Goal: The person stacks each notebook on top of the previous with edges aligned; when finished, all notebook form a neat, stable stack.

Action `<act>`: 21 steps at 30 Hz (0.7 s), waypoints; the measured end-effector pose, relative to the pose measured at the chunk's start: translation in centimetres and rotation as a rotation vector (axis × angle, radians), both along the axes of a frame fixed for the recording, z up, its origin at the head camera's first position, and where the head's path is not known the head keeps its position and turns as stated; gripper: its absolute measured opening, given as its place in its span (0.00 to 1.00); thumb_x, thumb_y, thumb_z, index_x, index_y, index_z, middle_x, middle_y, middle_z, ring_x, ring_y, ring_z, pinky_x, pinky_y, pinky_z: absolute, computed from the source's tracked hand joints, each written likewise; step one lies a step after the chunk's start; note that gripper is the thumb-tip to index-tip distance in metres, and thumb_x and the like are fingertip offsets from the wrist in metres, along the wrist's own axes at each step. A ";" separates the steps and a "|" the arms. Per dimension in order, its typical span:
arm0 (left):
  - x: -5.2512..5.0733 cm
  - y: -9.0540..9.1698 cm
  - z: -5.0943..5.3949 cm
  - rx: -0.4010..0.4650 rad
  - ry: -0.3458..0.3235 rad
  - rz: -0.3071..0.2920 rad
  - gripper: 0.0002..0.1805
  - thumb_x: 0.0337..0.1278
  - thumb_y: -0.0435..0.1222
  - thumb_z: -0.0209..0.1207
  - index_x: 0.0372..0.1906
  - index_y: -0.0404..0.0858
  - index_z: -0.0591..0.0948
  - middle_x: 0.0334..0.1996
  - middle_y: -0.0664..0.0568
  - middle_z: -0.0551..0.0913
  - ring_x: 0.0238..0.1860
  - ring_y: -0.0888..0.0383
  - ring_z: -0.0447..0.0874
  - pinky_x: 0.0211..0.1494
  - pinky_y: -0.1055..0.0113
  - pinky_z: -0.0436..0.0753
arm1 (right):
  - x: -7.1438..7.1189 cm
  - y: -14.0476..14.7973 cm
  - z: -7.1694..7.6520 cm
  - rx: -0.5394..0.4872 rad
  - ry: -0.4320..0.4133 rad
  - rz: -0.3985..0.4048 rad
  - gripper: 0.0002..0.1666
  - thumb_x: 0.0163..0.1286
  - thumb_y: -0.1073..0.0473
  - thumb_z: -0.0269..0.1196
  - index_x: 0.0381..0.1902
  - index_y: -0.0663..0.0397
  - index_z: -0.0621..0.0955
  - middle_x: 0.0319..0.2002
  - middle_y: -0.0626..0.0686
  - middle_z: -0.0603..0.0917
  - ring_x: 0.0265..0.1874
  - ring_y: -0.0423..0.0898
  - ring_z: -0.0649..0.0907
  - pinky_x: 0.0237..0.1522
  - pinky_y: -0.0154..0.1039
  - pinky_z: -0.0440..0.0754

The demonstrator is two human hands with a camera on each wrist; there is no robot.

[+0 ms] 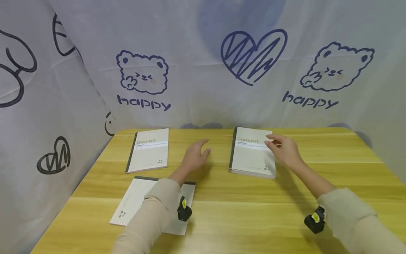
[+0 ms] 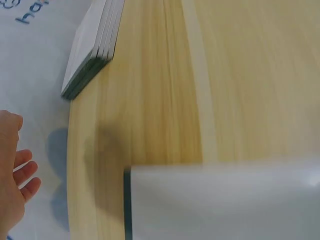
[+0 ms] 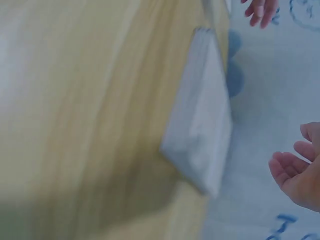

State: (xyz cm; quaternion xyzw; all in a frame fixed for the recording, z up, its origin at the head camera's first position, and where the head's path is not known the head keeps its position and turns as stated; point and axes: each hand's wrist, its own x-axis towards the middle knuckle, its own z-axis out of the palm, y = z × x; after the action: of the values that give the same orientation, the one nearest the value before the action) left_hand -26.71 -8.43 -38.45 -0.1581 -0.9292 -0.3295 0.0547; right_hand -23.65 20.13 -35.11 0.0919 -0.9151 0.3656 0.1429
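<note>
A stack of white "Gambit" notebooks [image 1: 250, 157] with dark spines stands right of the middle, near the table's far edge. Over its right side hovers my right hand [image 1: 287, 151], fingers loosely bent and holding nothing; the right wrist view shows a gap between that hand [image 3: 299, 172] and the stack [image 3: 200, 110]. My left hand [image 1: 194, 157] is in the air left of the stack, thumb and fingers apart, with nothing in it. Another Gambit notebook [image 1: 150, 151] lies flat at the far left. Nearer, a lined notebook [image 1: 134, 203] lies turned, partly hidden under my left forearm.
The wooden table [image 1: 234, 211] ends at a pale curtain [image 1: 193, 81] printed with bears, hearts and "happy". A black device with a yellow mark [image 1: 184, 210] is on my left wrist, and a similar wrist device [image 1: 315, 219] is on my right.
</note>
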 end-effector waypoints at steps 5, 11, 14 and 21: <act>0.2 -2.8 0.5 -0.074 0.073 0.037 0.22 0.65 0.38 0.51 0.61 0.33 0.71 0.60 0.40 0.73 0.63 0.43 0.68 0.67 0.52 0.65 | 0.3 -2.2 1.8 0.045 0.077 0.073 0.19 0.65 0.64 0.58 0.52 0.68 0.77 0.46 0.68 0.81 0.40 0.61 0.82 0.42 0.52 0.81; 0.9 -5.5 0.3 -0.143 0.157 0.028 0.21 0.63 0.37 0.52 0.57 0.30 0.73 0.58 0.37 0.74 0.61 0.40 0.70 0.64 0.48 0.68 | 0.6 -4.6 2.3 0.163 0.132 0.231 0.22 0.66 0.63 0.57 0.56 0.69 0.74 0.54 0.67 0.77 0.54 0.62 0.76 0.54 0.55 0.74; 1.4 -6.8 0.1 -0.181 0.153 0.034 0.21 0.64 0.38 0.52 0.58 0.30 0.73 0.58 0.36 0.73 0.61 0.39 0.69 0.63 0.45 0.68 | 0.6 -5.7 2.4 0.190 0.154 0.302 0.24 0.67 0.62 0.57 0.57 0.71 0.72 0.56 0.67 0.75 0.58 0.63 0.73 0.60 0.56 0.69; 2.6 -9.3 -0.1 -0.237 0.126 0.064 0.23 0.65 0.41 0.51 0.59 0.31 0.71 0.62 0.35 0.68 0.63 0.38 0.65 0.61 0.42 0.66 | 0.7 -7.8 1.7 0.195 0.187 0.375 0.26 0.67 0.59 0.57 0.59 0.69 0.71 0.59 0.67 0.73 0.60 0.63 0.70 0.62 0.58 0.66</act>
State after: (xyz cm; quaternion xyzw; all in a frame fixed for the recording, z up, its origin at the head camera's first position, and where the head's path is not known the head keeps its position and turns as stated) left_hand -24.06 -17.76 -38.60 -0.1543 -0.9609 -0.2047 0.1042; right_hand -22.98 12.31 -33.41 0.3070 -0.8958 0.2857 0.1471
